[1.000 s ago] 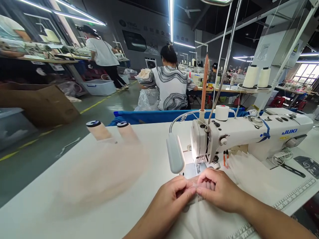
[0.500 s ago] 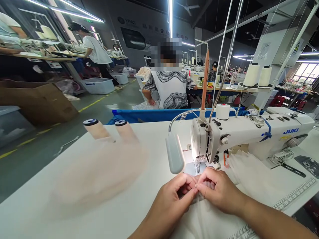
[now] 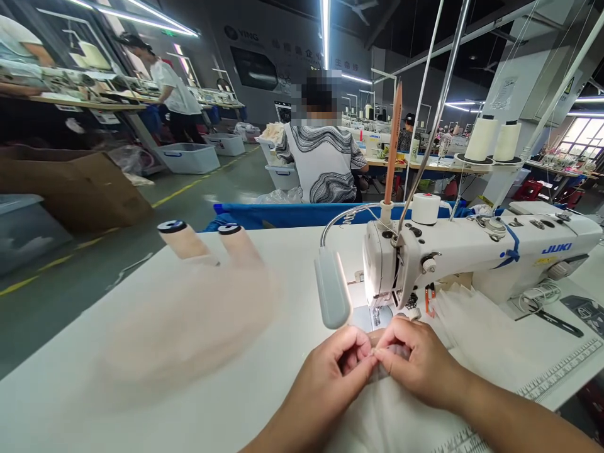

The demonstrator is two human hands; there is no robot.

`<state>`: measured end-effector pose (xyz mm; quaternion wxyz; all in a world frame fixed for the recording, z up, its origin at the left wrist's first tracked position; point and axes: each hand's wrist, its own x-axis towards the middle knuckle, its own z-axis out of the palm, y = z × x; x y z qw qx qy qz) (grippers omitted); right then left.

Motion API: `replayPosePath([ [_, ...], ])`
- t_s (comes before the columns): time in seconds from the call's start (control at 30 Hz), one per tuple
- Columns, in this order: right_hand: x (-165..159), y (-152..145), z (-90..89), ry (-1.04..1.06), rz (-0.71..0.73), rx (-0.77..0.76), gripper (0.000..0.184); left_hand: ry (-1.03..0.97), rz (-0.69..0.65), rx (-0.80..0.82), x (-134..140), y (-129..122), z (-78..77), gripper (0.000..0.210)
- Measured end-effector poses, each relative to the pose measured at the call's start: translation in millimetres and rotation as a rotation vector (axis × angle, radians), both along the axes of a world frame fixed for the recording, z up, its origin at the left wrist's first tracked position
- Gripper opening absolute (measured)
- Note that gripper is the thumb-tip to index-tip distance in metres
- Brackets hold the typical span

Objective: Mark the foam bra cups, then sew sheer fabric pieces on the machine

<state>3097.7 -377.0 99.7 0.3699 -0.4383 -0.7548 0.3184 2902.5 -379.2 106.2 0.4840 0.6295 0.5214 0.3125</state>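
Both hands meet in front of the sewing machine (image 3: 472, 251), close to its presser foot (image 3: 376, 316). My left hand (image 3: 333, 365) is closed, thumb and fingertips pinching the edge of a sheer white fabric (image 3: 377, 409). Against it, my right hand (image 3: 415, 358) pinches the same fabric edge, the fingertips of both nearly touching. The fabric hangs down from the fingers over the table's front. Its exact edge is partly hidden by the fingers.
Sheer peach fabric (image 3: 189, 333) lies on the table at left, by two thread cones (image 3: 178, 238). A lamp (image 3: 333, 289) hangs left of the needle. More white fabric (image 3: 476, 321), a ruler tape (image 3: 561, 371) and black tweezers (image 3: 559, 322) lie right. A co-worker (image 3: 321, 157) sits ahead.
My hands stay pinched on the fabric, with only slight finger shifts. The view has moved a little. The standing co-worker at far left has changed posture slightly.
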Motion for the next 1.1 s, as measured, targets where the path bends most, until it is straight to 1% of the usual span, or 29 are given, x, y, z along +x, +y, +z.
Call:
replayPosePath([
  [0.13, 0.0, -0.3, 0.9, -0.023, 0.0, -0.014, 0.006, -0.055, 0.003, -0.005, -0.5, -1.6, -0.2, 0.039],
  [0.27, -0.8, -0.4, -0.2, -0.046, -0.016, -0.026, 0.007, -0.029, 0.02, -0.055, 0.7, -3.2, 2.5, 0.036],
  [0.33, -1.5, 0.3, -3.7, -0.063, -0.04, -0.019, 0.009, -0.007, 0.017, -0.042, 1.4, -2.7, 1.8, 0.033],
  [0.4, -2.3, 1.7, -8.3, -0.097, -0.072, 0.011, 0.011, 0.044, 0.003, 0.009, 2.2, -0.7, -1.1, 0.028],
  [0.5, -3.3, 4.8, -13.3, -0.208, -0.1, 0.066, 0.018, 0.167, -0.063, 0.163, 3.5, 4.0, -7.3, 0.016],
  [0.53, -3.5, 6.0, -14.0, -0.255, -0.107, 0.075, 0.02, 0.21, -0.086, 0.249, 4.0, 5.8, -9.4, 0.013],
  [0.6, -3.7, 8.5, -13.8, -0.328, -0.13, 0.079, 0.024, 0.293, -0.105, 0.498, 4.8, 9.1, -12.9, 0.009],
  [0.63, -3.7, 9.7, -13.3, -0.348, -0.141, 0.078, 0.024, 0.343, -0.111, 0.642, 4.9, 10.5, -14.3, 0.011],
  [0.7, -3.3, 12.1, -12.1, -0.356, -0.155, 0.074, 0.022, 0.433, -0.145, 0.905, 4.3, 12.9, -16.9, 0.022],
  [0.73, -2.9, 13.1, -11.7, -0.353, -0.159, 0.076, 0.02, 0.456, -0.167, 1.003, 3.4, 13.8, -18.1, 0.029],
  [0.77, -2.3, 14.0, -11.5, -0.353, -0.164, 0.082, 0.019, 0.468, -0.192, 1.067, 2.2, 14.6, -19.5, 0.034],
  [0.83, -0.3, 14.9, -12.2, -0.36, -0.172, 0.108, 0.016, 0.454, -0.232, 1.102, -1.1, 15.8, -22.5, 0.038],
  [0.93, 4.8, 14.3, -14.8, -0.375, -0.152, 0.172, 0.013, 0.433, -0.247, 1.059, -6.5, 17.0, -26.0, 0.038],
  [1.1, 11.7, 11.8, -18.1, -0.385, -0.059, 0.263, 0.02, 0.471, -0.274, 1.037, -10.5, 15.9, -22.6, 0.039],
])
